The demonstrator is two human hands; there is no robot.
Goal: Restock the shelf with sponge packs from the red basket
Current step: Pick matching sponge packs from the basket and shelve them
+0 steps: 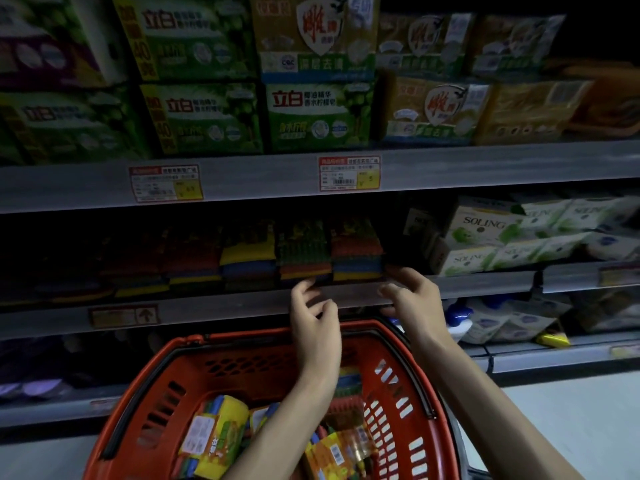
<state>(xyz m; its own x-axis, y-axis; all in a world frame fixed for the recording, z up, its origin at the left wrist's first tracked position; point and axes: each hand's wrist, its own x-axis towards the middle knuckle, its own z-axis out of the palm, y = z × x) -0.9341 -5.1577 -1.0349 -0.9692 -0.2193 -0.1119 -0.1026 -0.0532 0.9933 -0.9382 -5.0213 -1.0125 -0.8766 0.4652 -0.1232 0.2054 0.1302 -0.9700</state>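
I'm hovering both hands at the front lip of the shelf, and neither is grasping anything. The left hand is hanging loose, fingers gently curled and spread. The right hand is just as relaxed, with nothing in it. The shelved sponge packs are standing in a row directly beyond both sets of fingertips. In this dim light I'm not managing to tell whether any finger is actually touching them.

I'm reading the step in hand as squaring up the last stacks. To do it well, I'm planning to press flat fingers against the pack fronts rather than pinch them, nudging each stack back until it is sitting behind the lip. The left hand would be steadying the stack ahead of it while the right hand is pushing its neighbour level.

Just beyond the right hand's fingertips, a dark gap is separating the sponges from the pale boxes. I'm judging that as the place for more stock.

The red basket is sitting below both wrists, with more sponge packs in it lying jumbled under the left forearm. I'm thinking the left hand should be dropping straight down for those, lifting them one at a time.
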